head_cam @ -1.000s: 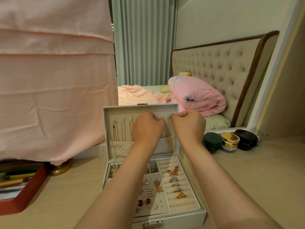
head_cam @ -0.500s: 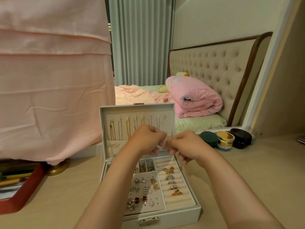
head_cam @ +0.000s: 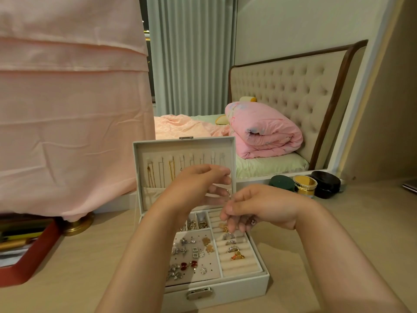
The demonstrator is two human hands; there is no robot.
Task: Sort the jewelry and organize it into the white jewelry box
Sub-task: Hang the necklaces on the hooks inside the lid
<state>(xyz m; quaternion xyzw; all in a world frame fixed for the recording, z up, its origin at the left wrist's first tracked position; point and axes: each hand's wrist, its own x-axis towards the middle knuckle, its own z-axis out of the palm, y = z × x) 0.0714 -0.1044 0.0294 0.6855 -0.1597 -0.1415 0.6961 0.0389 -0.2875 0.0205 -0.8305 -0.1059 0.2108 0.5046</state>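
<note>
The white jewelry box (head_cam: 225,290) stands open on the tabletop, with its lid (head_cam: 158,150) upright. Gold necklaces (head_cam: 171,169) hang on the lid's hooks. Earrings (head_cam: 189,265) lie on the left pad and rings (head_cam: 234,249) sit in the right rolls. My left hand (head_cam: 198,186) is raised in front of the lid, its thumb and forefinger pinched together. A small silver pendant (head_cam: 229,195) on a chain too fine to trace hangs just below them. My right hand (head_cam: 261,208) is beside it, over the ring rolls, with curled fingers at the pendant.
Three round containers, green (head_cam: 282,182), gold (head_cam: 305,185) and black (head_cam: 327,184), stand at the mirror's foot on the right. A pink cloth (head_cam: 67,109) hangs at the left above a brass base (head_cam: 77,223). A red tray (head_cam: 27,265) sits at the left edge.
Both hands came down from the hooks at the lid's top and moved right. They were touching and are now slightly apart, with the right hand lower.
</note>
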